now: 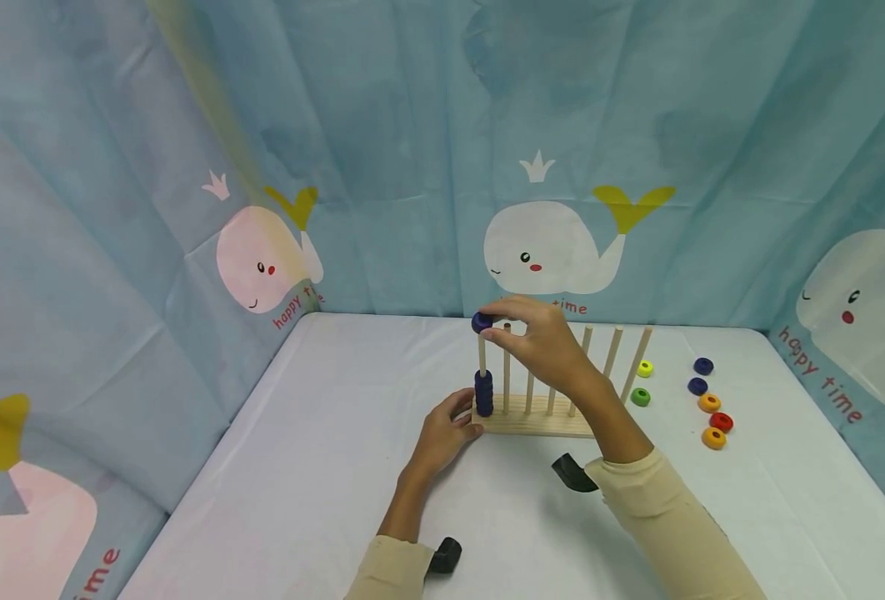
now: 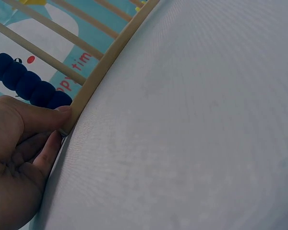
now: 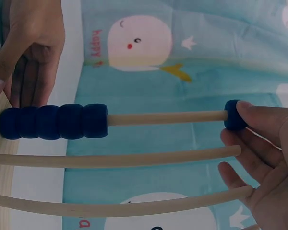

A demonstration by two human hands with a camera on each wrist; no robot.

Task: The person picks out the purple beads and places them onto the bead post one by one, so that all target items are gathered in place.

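A wooden peg rack stands on the table, with a row of upright pegs along its base. Its leftmost peg carries a stack of dark blue beads at the bottom. At the top of that same peg, my right hand pinches another dark blue bead between thumb and fingers; the peg's tip is hidden by the bead. My left hand grips the left end of the base, its thumb on the front edge beside the stack. The other pegs I see are bare.
Right of the rack lie loose beads: a yellow bead, a green bead, two dark blue beads, two orange beads and a red bead. A blue whale-print curtain borders the white table.
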